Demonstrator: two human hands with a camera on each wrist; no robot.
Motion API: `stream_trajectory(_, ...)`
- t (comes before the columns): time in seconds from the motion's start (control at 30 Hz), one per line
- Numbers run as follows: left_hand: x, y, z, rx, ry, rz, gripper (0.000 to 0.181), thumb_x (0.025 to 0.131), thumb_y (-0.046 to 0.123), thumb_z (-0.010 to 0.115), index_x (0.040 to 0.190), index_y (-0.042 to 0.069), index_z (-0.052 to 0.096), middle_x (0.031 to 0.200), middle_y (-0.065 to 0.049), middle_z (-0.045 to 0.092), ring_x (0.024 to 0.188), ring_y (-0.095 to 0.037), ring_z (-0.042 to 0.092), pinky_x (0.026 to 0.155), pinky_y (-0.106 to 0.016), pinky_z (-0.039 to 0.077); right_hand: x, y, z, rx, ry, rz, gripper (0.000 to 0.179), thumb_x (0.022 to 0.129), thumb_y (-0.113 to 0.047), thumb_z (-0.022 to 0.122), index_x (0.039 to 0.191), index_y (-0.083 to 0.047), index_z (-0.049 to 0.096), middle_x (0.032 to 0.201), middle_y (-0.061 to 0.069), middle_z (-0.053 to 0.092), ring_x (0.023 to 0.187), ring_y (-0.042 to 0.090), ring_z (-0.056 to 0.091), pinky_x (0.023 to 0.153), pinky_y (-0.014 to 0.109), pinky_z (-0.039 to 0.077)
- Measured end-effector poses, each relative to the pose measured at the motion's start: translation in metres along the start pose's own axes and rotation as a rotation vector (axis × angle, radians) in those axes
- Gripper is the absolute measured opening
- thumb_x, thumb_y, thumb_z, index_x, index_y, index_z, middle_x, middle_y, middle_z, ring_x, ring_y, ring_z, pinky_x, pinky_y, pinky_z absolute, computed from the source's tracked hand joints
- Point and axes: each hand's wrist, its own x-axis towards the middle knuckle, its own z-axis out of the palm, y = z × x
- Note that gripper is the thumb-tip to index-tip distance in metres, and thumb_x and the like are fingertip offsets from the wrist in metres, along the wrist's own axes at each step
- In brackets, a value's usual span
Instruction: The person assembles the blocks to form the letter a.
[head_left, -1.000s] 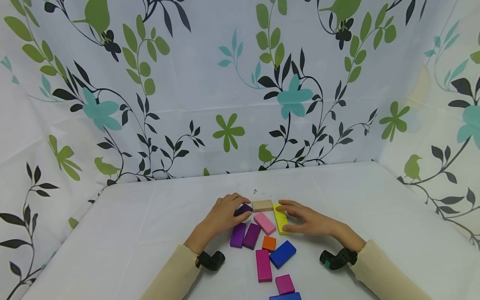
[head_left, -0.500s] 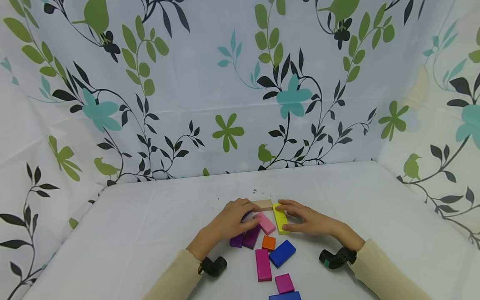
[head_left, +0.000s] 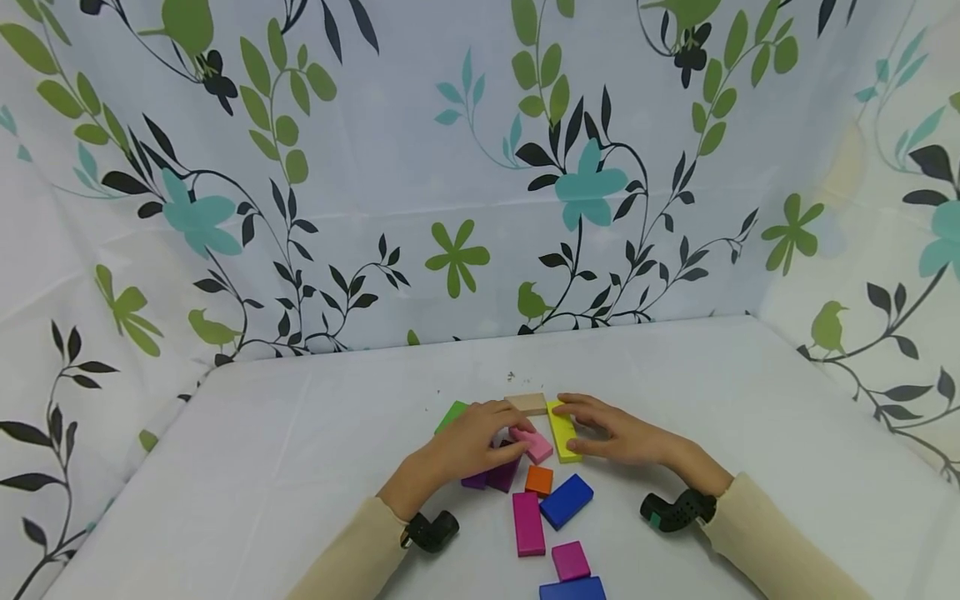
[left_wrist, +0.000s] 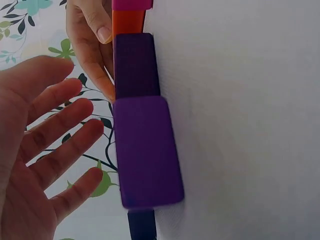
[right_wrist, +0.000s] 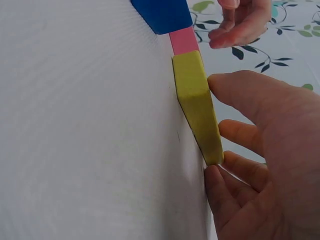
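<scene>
My left hand point(head_left: 476, 442) hovers over the left side of a group of coloured blocks, its fingertips overlapping the pink block point(head_left: 538, 447) in the head view. In the left wrist view its fingers are spread, with nothing between them, beside a violet block point(left_wrist: 147, 150) and a dark purple block point(left_wrist: 136, 65). With thumb at the near end and fingers at the far end, my right hand point(head_left: 622, 435) holds the yellow block point(head_left: 563, 433), which lies flat on the table. A green block point(head_left: 453, 414) shows partly behind the left hand.
A plain wooden block point(head_left: 528, 404) lies at the back, left of the yellow one. Nearer are an orange block point(head_left: 539, 480), a blue block point(head_left: 567, 502), a long magenta block point(head_left: 528, 525), a small magenta block point(head_left: 571, 561) and another blue block point(head_left: 573, 590).
My left hand has moved right from the dark purple block at the back, towards the pink block. The green block has come into sight behind it. The right hand stays at the yellow block.
</scene>
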Motion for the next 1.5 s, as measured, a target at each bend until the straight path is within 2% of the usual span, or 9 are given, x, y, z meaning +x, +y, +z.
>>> stream_trajectory(0.17, 0.002, 0.0, 0.001, -0.072, -0.062, -0.001, 0.029, 0.092, 0.03, 0.067, 0.118, 0.016, 0.067, 0.106, 0.002, 0.065, 0.098, -0.009, 0.059, 0.089, -0.025, 0.049, 0.001, 0.001, 0.0, -0.003, 0.007, -0.02, 0.054, 0.096, -0.029, 0.06, 0.142, -0.004, 0.047, 0.154, 0.024, 0.028, 0.128, 0.047, 0.046, 0.103, 0.061, 0.036)
stream_trajectory(0.27, 0.003, 0.0, 0.001, -0.121, -0.106, 0.022, 0.028, 0.091, 0.028, 0.07, 0.116, 0.016, 0.068, 0.106, 0.003, 0.065, 0.095, -0.007, 0.059, 0.086, -0.02, 0.049, 0.001, 0.002, 0.0, -0.001, 0.007, -0.02, 0.054, 0.096, -0.029, 0.06, 0.142, -0.004, 0.047, 0.154, 0.024, 0.028, 0.129, 0.047, 0.046, 0.102, 0.061, 0.036)
stream_trajectory(0.5, 0.003, 0.005, 0.002, -0.146, -0.179, 0.055, 0.024, 0.09, 0.025, 0.071, 0.112, 0.014, 0.069, 0.105, 0.004, 0.065, 0.09, -0.004, 0.055, 0.082, -0.017, 0.047, 0.001, 0.005, 0.0, 0.001, 0.003, -0.016, 0.053, 0.096, -0.029, 0.061, 0.142, -0.006, 0.047, 0.155, 0.023, 0.028, 0.129, 0.046, 0.045, 0.103, 0.062, 0.036)
stream_trajectory(0.67, 0.005, 0.008, 0.004, -0.111, -0.216, 0.058, 0.025, 0.089, 0.027, 0.073, 0.11, 0.015, 0.071, 0.1, 0.007, 0.063, 0.091, -0.004, 0.053, 0.084, -0.017, 0.045, 0.001, 0.004, -0.001, 0.012, 0.0, -0.022, 0.054, 0.096, -0.029, 0.061, 0.142, -0.005, 0.047, 0.155, 0.023, 0.028, 0.13, 0.047, 0.045, 0.103, 0.061, 0.036)
stream_trajectory(0.93, 0.005, 0.007, 0.007, -0.072, -0.222, 0.072, 0.025, 0.088, 0.027, 0.073, 0.111, 0.016, 0.071, 0.1, 0.01, 0.065, 0.093, -0.003, 0.053, 0.084, -0.017, 0.045, 0.001, 0.003, -0.001, 0.014, -0.001, -0.015, 0.054, 0.096, -0.029, 0.061, 0.142, -0.004, 0.046, 0.155, 0.023, 0.028, 0.129, 0.046, 0.045, 0.104, 0.061, 0.035)
stream_trajectory(1.37, 0.005, 0.013, 0.005, -0.032, -0.225, 0.027, 0.026, 0.088, 0.03, 0.073, 0.111, 0.018, 0.072, 0.098, 0.011, 0.064, 0.09, -0.003, 0.052, 0.081, -0.016, 0.044, 0.001, 0.003, 0.0, 0.006, 0.004, -0.026, 0.054, 0.097, -0.03, 0.06, 0.142, -0.003, 0.047, 0.154, 0.025, 0.028, 0.129, 0.048, 0.045, 0.102, 0.062, 0.036)
stream_trajectory(1.5, 0.004, 0.014, 0.005, -0.025, -0.223, 0.035, 0.027, 0.087, 0.031, 0.073, 0.11, 0.017, 0.072, 0.1, 0.01, 0.065, 0.09, -0.003, 0.053, 0.081, -0.016, 0.044, 0.001, 0.003, 0.0, 0.003, 0.004, -0.031, 0.054, 0.097, -0.029, 0.06, 0.142, -0.004, 0.047, 0.154, 0.025, 0.028, 0.129, 0.048, 0.045, 0.102, 0.062, 0.036)
